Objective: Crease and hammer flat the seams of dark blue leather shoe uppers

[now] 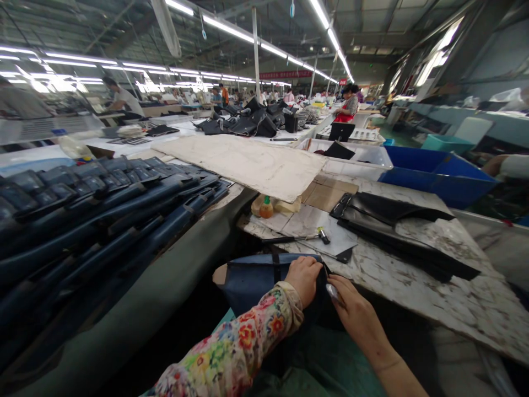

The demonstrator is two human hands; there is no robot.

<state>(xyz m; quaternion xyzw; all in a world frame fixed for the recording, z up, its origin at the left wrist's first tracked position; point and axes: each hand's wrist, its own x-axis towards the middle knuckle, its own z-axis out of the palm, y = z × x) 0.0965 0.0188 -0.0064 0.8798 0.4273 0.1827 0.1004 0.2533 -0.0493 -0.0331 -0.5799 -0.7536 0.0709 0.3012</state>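
Note:
A dark blue leather-like bag piece (250, 278) with a black strap across it rests over my lap at the table's front edge. My left hand (305, 278), below a flowered sleeve, is closed on its upper right edge with the fingers bent over it. Close beside, my right hand (357, 311) grips a small tool with a shiny, pale rounded end (332, 292) against the same edge; its kind cannot be made out. A hammer (322, 236) with a black handle lies on the table just beyond the bag piece.
Black cut leather pieces (397, 220) lie on the marbled table (463, 303). A small green-capped bottle (266, 208) stands under a pale board's (248, 160) edge. Stacked blue bag pieces (103, 220) fill the left. A blue bin (438, 171) and a white bin (351, 160) stand behind.

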